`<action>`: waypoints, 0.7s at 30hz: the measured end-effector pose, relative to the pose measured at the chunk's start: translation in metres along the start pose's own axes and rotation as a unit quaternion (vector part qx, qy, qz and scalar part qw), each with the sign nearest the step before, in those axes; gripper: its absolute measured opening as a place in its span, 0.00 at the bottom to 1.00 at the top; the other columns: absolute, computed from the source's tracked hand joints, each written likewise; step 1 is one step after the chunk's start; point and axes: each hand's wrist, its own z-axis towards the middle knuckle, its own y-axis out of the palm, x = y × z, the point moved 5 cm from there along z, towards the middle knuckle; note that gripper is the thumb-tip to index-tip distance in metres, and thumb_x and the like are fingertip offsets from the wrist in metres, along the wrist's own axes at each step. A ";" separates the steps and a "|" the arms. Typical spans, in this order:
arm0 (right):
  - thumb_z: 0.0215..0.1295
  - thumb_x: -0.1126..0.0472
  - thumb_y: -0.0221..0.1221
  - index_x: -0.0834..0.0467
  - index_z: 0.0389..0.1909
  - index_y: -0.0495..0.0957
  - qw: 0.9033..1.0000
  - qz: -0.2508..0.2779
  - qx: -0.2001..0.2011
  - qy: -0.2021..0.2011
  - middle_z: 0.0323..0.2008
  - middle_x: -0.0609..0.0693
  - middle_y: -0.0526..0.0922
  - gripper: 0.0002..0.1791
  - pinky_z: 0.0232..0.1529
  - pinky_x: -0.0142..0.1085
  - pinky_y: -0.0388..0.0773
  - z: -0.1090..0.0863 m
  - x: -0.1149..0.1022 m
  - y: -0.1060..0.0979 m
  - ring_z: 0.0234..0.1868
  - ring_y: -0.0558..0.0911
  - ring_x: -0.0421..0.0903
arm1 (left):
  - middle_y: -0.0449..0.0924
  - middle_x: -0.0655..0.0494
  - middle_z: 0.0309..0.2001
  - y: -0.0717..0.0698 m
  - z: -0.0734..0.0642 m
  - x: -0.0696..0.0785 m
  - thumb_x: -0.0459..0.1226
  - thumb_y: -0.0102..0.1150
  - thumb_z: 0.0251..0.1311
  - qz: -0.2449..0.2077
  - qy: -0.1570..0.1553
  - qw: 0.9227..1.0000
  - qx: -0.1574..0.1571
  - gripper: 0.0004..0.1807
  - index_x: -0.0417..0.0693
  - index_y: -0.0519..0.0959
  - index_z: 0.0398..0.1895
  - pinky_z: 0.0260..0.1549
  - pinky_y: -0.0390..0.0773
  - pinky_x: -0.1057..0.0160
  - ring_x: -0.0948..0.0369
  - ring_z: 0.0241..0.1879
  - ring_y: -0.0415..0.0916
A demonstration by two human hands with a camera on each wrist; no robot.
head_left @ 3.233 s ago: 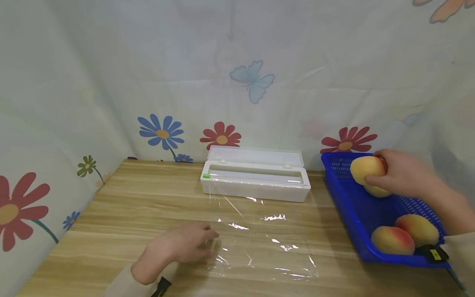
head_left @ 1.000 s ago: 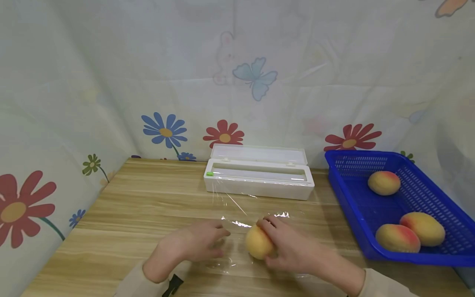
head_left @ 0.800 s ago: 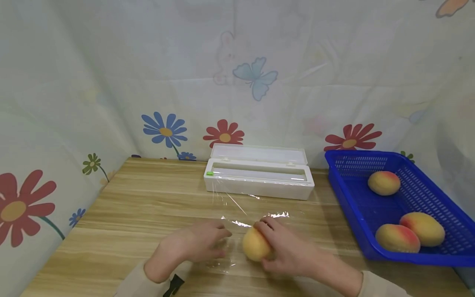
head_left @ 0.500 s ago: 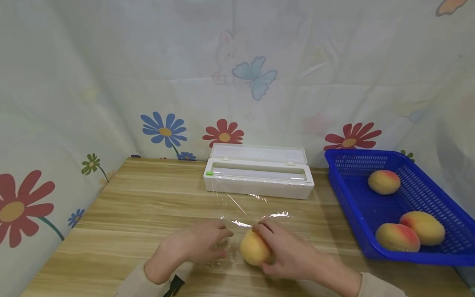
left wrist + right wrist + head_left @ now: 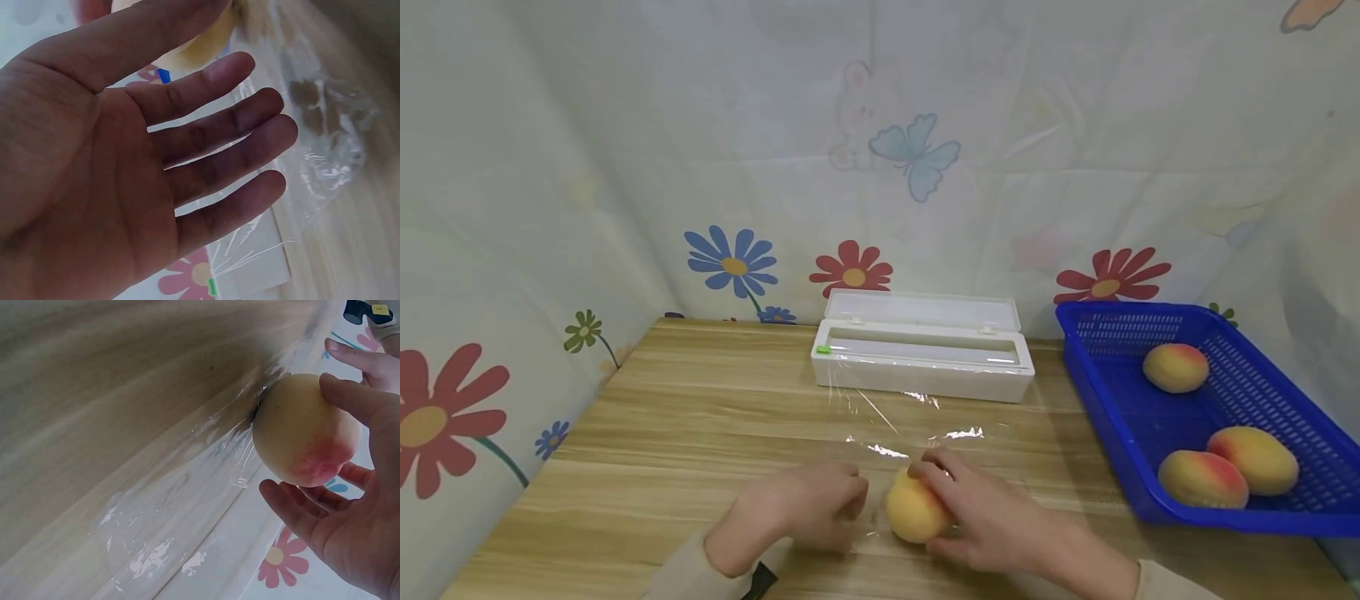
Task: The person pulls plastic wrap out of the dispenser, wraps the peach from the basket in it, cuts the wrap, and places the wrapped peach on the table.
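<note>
My right hand (image 5: pixel 1000 521) grips a yellow peach (image 5: pixel 913 508) with a red blush, fingers over its far side and thumb on the near side. The peach rests on a sheet of clear cling film (image 5: pixel 889 452) spread over the wooden table. In the right wrist view the peach (image 5: pixel 297 434) sits between thumb and fingers, its base against the film. My left hand (image 5: pixel 812 504) is just left of the peach, holding nothing. Its fingers (image 5: pixel 234 122) lie loosely extended beside the film in the left wrist view.
A white cling film box (image 5: pixel 925 379) with its lid raised and a green slider (image 5: pixel 823 350) stands at the back; the film runs out from its front. At right, a blue plastic basket (image 5: pixel 1108 446) contains three peaches (image 5: pixel 1204 481). A flowered curtain hangs behind the wooden table (image 5: pixel 700 400).
My right hand took the peach from the basket and set it on the film, then shifted it slightly left and nearer. The left hand stayed beside the film, moving slightly.
</note>
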 end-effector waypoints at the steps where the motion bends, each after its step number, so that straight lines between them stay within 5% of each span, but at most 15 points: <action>1: 0.51 0.51 0.78 0.56 0.65 0.70 1.000 -0.002 -0.004 0.004 0.59 0.48 0.70 0.42 0.52 0.42 0.81 0.000 0.000 0.001 0.53 0.78 0.44 | 0.65 0.66 0.30 0.002 0.000 -0.001 0.44 0.80 0.43 0.003 -0.002 1.000 -0.003 0.20 0.56 0.73 0.28 0.31 0.68 0.67 0.66 0.29 0.64; 13: 0.52 0.47 0.78 0.54 0.69 0.68 0.998 -0.027 -0.033 0.036 0.64 0.51 0.69 0.46 0.51 0.47 0.82 -0.001 0.000 0.003 0.56 0.79 0.49 | 0.63 0.65 0.30 0.015 0.004 -0.002 0.45 0.80 0.47 0.078 0.012 0.997 -0.001 0.22 0.57 0.70 0.28 0.31 0.71 0.66 0.65 0.29 0.64; 21: 0.53 0.47 0.77 0.51 0.71 0.66 0.998 -0.031 -0.044 0.043 0.65 0.51 0.70 0.46 0.48 0.48 0.82 0.000 -0.002 0.003 0.57 0.78 0.50 | 0.63 0.66 0.27 0.016 0.004 0.003 0.40 0.67 0.64 0.105 0.050 0.993 0.031 0.16 0.59 0.70 0.22 0.29 0.70 0.67 0.66 0.27 0.65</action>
